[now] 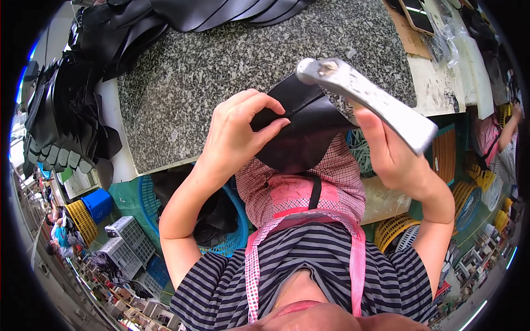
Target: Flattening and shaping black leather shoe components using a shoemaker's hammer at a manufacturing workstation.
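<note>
My left hand (238,132) grips a folded piece of black leather (301,129), fingers curled over its upper left edge, held in the air in front of my chest. My right hand (393,154) is closed around the handle of a worn silver metal hammer (367,99). The hammer's head points up and left and sits just above the leather's top edge. Below both hands I see a pink checked apron (301,193) over a striped shirt.
A grey speckled stone slab (221,66) lies ahead of me. Stacks of black leather pieces (61,116) cover its left and far sides. A blue basket (234,231) with dark scraps stands below left, yellow baskets (395,229) on the right. Another person (499,138) works at far right.
</note>
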Motion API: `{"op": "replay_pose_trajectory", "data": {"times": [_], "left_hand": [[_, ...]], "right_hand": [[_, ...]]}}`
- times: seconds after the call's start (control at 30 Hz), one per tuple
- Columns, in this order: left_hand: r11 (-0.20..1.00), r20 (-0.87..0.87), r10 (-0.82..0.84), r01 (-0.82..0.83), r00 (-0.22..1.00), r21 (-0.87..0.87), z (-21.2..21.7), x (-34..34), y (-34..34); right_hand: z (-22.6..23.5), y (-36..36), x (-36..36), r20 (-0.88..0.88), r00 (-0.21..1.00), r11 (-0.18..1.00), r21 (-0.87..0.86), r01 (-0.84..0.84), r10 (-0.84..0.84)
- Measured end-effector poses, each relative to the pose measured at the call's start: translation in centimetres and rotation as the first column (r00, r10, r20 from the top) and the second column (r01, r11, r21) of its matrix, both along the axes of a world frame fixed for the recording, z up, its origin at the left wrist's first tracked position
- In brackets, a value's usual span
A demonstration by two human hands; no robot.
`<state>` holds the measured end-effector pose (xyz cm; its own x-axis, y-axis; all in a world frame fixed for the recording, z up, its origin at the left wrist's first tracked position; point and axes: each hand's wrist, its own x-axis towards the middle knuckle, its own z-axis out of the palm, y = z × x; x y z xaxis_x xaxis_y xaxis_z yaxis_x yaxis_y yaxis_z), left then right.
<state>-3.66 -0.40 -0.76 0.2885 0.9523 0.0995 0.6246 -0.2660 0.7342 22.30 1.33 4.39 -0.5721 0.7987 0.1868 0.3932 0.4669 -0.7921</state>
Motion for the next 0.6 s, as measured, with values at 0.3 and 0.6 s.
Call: {"op": "replay_pose_trajectory", "data": {"times": [0.3, 0.6], "left_hand": [[0.927, -0.07, 0.245, -0.212, 0.967, 0.31, -1.5, -2.2, -0.3], [0.912, 0.03, 0.283, -0.279, 0.959, 0.301, -2.8, 5.6, -0.2]], "right_hand": [[-2.3, 1.7, 2.1, 0.265, 0.945, 0.956, -0.17, 0.239, -0.19], [-2.6, 2.6, 0.2, 0.159, 0.984, 0.984, -0.143, 0.103, -0.08]]}}
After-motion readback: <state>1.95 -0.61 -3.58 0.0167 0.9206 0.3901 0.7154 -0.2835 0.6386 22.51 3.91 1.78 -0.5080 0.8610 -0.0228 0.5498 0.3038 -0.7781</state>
